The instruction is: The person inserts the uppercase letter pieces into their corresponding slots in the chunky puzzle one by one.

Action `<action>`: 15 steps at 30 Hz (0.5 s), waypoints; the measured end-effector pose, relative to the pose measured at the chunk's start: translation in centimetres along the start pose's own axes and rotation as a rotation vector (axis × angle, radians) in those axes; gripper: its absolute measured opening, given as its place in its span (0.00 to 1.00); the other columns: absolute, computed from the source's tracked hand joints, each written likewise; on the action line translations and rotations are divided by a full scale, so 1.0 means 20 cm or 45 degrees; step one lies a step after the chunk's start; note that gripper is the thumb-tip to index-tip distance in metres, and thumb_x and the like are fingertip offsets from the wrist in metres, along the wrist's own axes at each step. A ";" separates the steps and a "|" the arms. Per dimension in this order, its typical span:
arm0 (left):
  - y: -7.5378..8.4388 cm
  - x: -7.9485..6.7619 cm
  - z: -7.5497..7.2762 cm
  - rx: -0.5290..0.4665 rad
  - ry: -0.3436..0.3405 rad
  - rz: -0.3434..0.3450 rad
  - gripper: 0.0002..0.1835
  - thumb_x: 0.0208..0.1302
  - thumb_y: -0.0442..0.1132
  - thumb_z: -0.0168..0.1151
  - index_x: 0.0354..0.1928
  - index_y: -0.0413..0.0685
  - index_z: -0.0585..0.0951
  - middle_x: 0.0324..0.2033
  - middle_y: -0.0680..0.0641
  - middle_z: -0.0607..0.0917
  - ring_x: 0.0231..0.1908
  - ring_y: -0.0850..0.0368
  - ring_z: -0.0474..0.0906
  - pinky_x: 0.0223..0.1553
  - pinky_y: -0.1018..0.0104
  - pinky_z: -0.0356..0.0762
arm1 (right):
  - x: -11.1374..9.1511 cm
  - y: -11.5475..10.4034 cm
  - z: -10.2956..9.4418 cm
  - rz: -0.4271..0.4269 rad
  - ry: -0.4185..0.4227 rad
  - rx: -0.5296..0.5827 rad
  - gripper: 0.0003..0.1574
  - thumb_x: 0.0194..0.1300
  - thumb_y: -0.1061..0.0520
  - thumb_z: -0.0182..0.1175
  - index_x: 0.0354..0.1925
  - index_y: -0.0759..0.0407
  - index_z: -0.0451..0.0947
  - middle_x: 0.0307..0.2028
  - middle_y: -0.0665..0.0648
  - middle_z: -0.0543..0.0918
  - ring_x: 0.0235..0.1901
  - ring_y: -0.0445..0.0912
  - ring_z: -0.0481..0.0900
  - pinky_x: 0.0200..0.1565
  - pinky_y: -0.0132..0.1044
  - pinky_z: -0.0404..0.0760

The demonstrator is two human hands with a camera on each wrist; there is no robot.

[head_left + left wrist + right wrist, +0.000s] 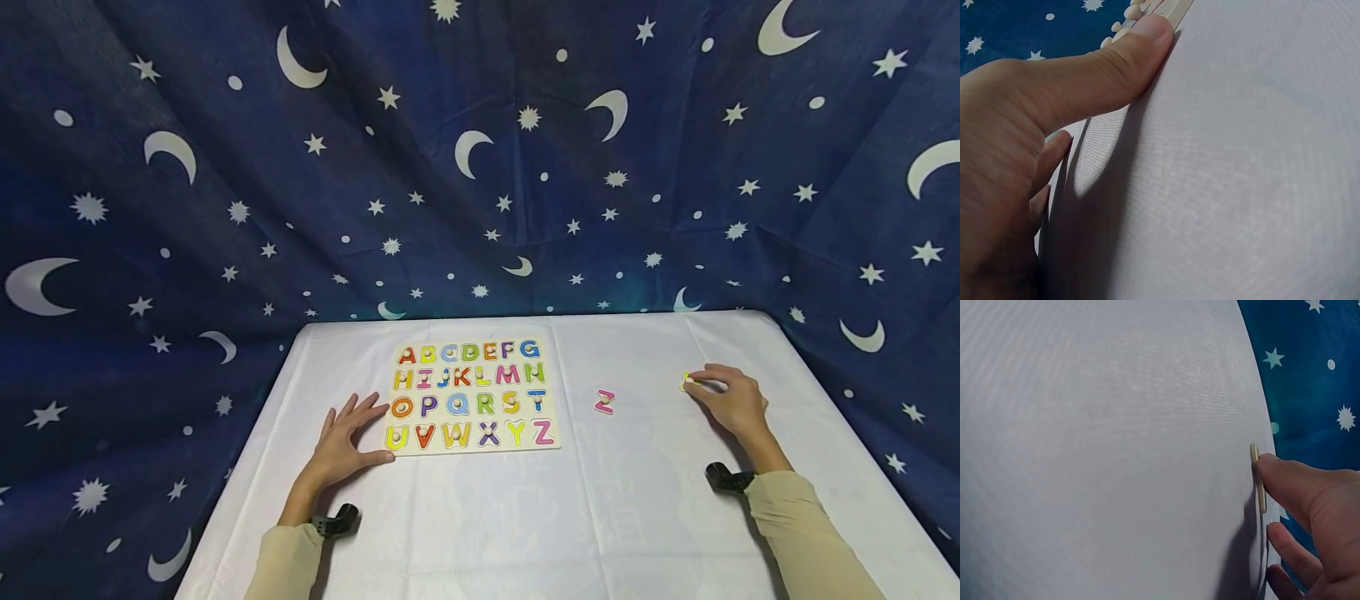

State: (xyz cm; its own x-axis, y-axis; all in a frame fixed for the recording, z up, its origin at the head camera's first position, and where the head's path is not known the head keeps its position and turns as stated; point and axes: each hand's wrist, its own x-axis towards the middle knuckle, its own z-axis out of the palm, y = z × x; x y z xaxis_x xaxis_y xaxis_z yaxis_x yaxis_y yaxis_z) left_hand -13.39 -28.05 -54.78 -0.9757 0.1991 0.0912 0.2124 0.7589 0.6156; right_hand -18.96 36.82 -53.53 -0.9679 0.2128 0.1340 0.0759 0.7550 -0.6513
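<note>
A wooden alphabet puzzle board (472, 453) lies on the white table, filled with bright letters. Most letters bear a small knob; none shows on its Y (515, 432) and Z (542, 432). My left hand (343, 443) is spread at the board's left side, thumb touching the lower left corner. In the left wrist view the thumb (1104, 72) rests against the board's edge. Far to the right, my right hand (731, 404) pinches a small yellow letter piece (686, 379); fingers hide most of it. The right wrist view shows this piece (1254, 453) edge-on, close to the cloth.
A loose pink Z piece (604, 402) lies between the board and my right hand. White cloth (495, 525) covers the table. Behind it hangs a dark blue curtain (420, 167) with moons and stars. A black wrist device (727, 477) sits on each forearm.
</note>
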 end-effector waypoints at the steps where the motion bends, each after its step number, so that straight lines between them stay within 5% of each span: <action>1: 0.00 0.00 0.00 0.002 0.001 0.002 0.49 0.41 0.56 0.86 0.68 0.52 0.78 0.75 0.43 0.68 0.78 0.35 0.47 0.75 0.30 0.30 | 0.00 0.00 0.00 0.004 0.004 0.002 0.20 0.67 0.52 0.70 0.49 0.65 0.86 0.63 0.73 0.76 0.65 0.72 0.67 0.56 0.75 0.57; 15: 0.00 0.00 0.00 0.009 -0.004 -0.004 0.49 0.41 0.56 0.85 0.69 0.52 0.78 0.75 0.43 0.67 0.78 0.35 0.47 0.75 0.31 0.29 | 0.00 -0.12 -0.01 -0.015 -0.028 0.068 0.21 0.68 0.51 0.69 0.48 0.68 0.86 0.64 0.74 0.76 0.66 0.74 0.67 0.64 0.75 0.59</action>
State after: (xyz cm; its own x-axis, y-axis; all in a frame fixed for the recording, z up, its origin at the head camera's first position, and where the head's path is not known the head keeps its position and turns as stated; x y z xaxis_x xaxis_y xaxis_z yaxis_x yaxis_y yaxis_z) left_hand -13.39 -28.01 -54.70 -0.9762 0.1986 0.0866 0.2095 0.7637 0.6106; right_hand -19.11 35.07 -51.78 -0.9738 0.1896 0.1259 0.0518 0.7231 -0.6888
